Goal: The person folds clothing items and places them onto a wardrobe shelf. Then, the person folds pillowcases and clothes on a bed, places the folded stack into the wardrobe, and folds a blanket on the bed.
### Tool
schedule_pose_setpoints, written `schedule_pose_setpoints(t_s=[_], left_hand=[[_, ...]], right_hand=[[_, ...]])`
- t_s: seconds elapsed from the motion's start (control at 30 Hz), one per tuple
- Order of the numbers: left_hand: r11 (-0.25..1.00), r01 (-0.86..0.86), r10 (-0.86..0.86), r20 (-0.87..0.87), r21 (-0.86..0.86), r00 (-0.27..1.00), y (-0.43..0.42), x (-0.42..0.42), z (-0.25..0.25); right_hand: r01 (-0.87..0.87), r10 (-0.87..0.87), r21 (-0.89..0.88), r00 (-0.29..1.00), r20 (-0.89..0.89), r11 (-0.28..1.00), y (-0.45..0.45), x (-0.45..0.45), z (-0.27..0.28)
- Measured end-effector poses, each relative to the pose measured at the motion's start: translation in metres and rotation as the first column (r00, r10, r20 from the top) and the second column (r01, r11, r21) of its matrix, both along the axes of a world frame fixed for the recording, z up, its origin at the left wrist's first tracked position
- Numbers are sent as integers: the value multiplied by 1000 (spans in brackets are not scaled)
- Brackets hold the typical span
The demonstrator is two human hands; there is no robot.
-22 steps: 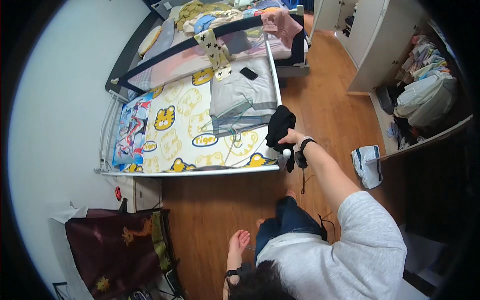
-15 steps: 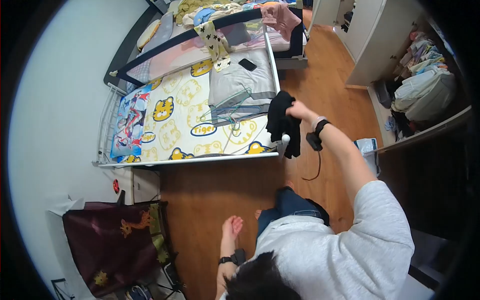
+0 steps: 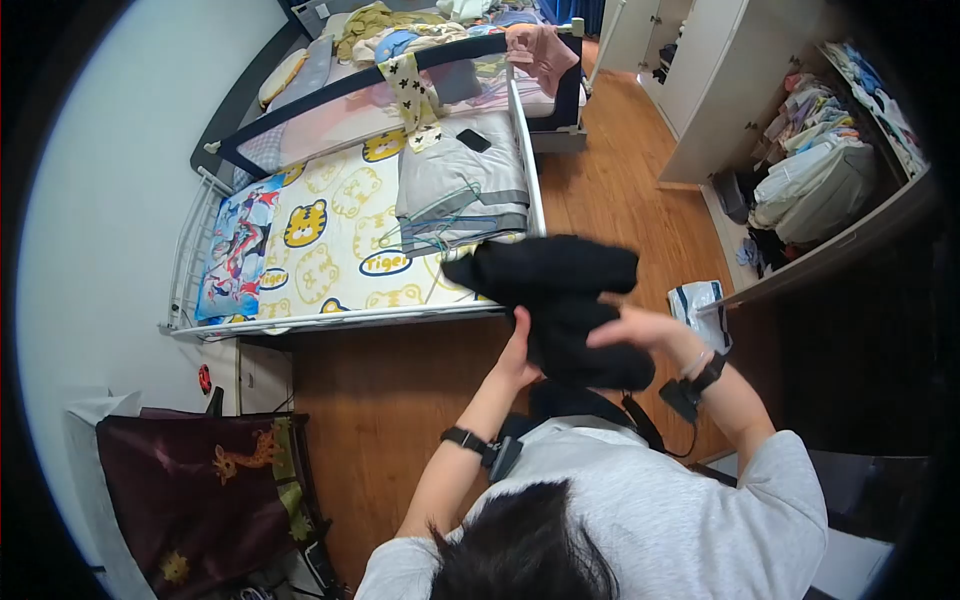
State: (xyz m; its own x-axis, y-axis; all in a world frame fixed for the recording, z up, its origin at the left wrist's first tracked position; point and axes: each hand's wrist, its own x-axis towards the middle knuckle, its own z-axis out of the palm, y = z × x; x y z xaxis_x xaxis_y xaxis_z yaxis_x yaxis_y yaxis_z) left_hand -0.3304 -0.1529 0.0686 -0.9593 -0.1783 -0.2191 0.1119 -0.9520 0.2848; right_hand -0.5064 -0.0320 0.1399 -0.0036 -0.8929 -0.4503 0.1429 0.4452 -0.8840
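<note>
A black garment point(image 3: 560, 285), slightly blurred, is spread between my hands in front of the bed's near right corner. My left hand point(image 3: 518, 352) grips its lower left edge, thumb up and fingers partly behind the cloth. On the right side, my right hand point(image 3: 635, 328) holds the same cloth, its fingers partly over it. Behind the garment, green hangers point(image 3: 450, 205) lie on a folded grey blanket point(image 3: 480, 170). A black phone point(image 3: 473, 140) rests on that blanket.
The white bed rail point(image 3: 350, 322) runs left of the garment. An open wardrobe point(image 3: 820, 170) with piled clothes stands at the right, a white bag point(image 3: 702, 312) on the floor near it. A dark red cloth point(image 3: 200, 490) is at the lower left.
The black garment has come off the bed corner toward my body and is spread wider. My left hand has risen from low beside me and taken hold of it; my right hand has drawn back.
</note>
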Motion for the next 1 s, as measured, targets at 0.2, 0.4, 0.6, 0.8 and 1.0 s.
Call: schedule_pose_setpoints(t_s=[0.2,0.4,0.6,0.8,1.0], left_hand=[[940,-53,164,310,-337,937,3,-19,31],[-434,88,374,-90,-897,923,-15,-6,12],[-41,163,230,150,-986,962,-29,41,62],[652,-105,453,274,-751,848,-54,123,60],[497,-191,588,167,-846,791,-69,151,57]], right_hand=[[-288,339,180,804,-489,941,26,21,-6],[-175,-290,-525,670,-684,833,-9,40,39],[95,-225,-509,954,-200,855,-73,48,5],[494,-432,-401,869,239,772,-94,7,59],[592,-544,-530,796,266,607,-102,0,95]])
